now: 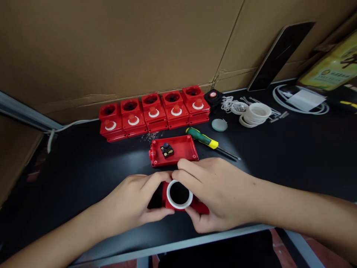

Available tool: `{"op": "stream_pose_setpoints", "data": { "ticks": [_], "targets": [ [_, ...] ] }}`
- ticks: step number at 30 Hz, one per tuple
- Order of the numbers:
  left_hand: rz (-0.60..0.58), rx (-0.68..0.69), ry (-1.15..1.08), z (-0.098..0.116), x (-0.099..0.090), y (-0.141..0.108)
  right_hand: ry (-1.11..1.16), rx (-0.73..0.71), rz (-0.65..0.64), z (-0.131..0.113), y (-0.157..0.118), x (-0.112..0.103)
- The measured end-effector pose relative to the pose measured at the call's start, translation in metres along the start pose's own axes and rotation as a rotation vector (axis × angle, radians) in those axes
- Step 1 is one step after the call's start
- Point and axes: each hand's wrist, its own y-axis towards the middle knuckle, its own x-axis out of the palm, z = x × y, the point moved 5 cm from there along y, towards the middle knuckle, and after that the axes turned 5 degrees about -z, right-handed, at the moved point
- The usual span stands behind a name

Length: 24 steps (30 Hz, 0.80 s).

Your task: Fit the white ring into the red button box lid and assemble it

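Note:
Near the table's front edge, a red box cover (202,208) is held between both my hands. A white ring (180,206) sits around its round opening, which looks dark inside. My left hand (132,199) grips the cover's left end between thumb and fingers. My right hand (223,193) is closed about the ring, thumb at its near edge and fingers at its far edge, hiding much of the cover. Just beyond the hands lies an open red box base (184,149) with a black switch block (166,150) in it.
Several red boxes with buttons (153,111) stand in a row at the back. A green-and-yellow screwdriver (205,139) lies right of the base. Farther right are white rings (258,112), a clear disc (219,125), a coiled cable (318,111) and a leaning phone (281,56).

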Motion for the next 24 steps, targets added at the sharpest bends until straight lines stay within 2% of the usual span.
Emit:
{"op": "stream_pose_setpoints", "data": {
  "ticks": [9,13,18,24],
  "targets": [
    [0.019,-0.003,-0.02,-0.0009,-0.0018,0.0004,-0.136,0.027,0.035,0.0095,-0.0031,0.0038],
    [0.023,0.002,-0.021,-0.0018,-0.0007,-0.0004,-0.069,0.005,0.042,0.0058,-0.0021,0.003],
    [0.019,0.001,0.008,-0.0009,-0.0001,-0.0008,0.024,-0.014,-0.012,0.0003,-0.0011,-0.0003],
    [-0.003,-0.006,0.002,-0.0014,0.0004,-0.0001,-0.033,-0.025,0.02,0.0057,-0.0006,0.0007]
  ]
}}
